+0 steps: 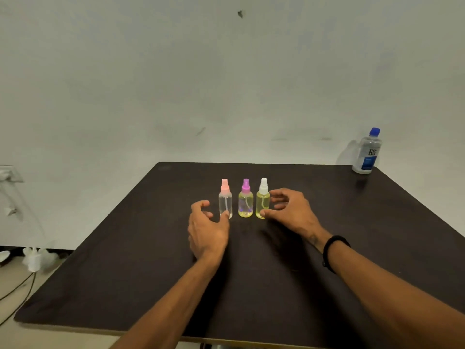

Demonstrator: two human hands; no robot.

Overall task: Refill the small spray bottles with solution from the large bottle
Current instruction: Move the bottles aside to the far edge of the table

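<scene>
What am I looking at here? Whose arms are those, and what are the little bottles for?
There is no machine here. The arms belong to a person wearing a camera on their head, so this one picture shows what they see looking down at a dark table.

Three small spray bottles stand in a row: a pink-capped bottle that looks clear, a purple-capped bottle and a white-capped bottle, both with yellowish liquid. A large bottle with a blue cap stands at the far right corner.

The left hand reaches beside the pink-capped bottle, and the right hand beside the white-capped one. Fingertips are at the bottles, but neither hand holds anything yet.
</scene>
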